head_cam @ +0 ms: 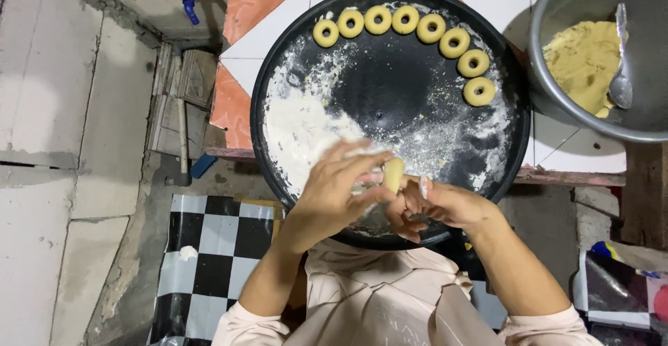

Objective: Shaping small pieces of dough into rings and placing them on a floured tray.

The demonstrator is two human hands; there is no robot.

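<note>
Right now, per label:
Left hand: left hand (pixel 334 193) half open, fingers spread and curved, fingertips touching the small pale yellow lump of dough (pixel 394 173); not a fist, more a loose pinch from the left side.
Right hand: right hand (pixel 438 203) curled, fingers folded inward, thumb and forefinger on the dough lump's lower right; grasping it w/ the left hand.
Dough lump: held upright-ish between both hands, above the near edge of the big round black metal tray (pixel 390 89), not resting on it.
Pose: both forearms come up from the bottom of the view, wrists bent inward, hands meeting at the tray's near rim; pale pink sleeves at the elbows.
Tray: dusted w/ white flour (pixel 299 127), thickest on the left half.
Rings: eight pale yellow dough rings (pixel 431 28) in an arc along the far rim, just beside one another.
Bowl: grey metal bowl (pixel 557 12) right of the tray, holding yellow dough mass (pixel 581 57) and a metal spoon (pixel 621 75) leaning inside.
Surface: orange and white tiled counter (pixel 264 12) under tray and bowl.
Floor: black and white chequered sheet (pixel 209 248) low left.
</note>
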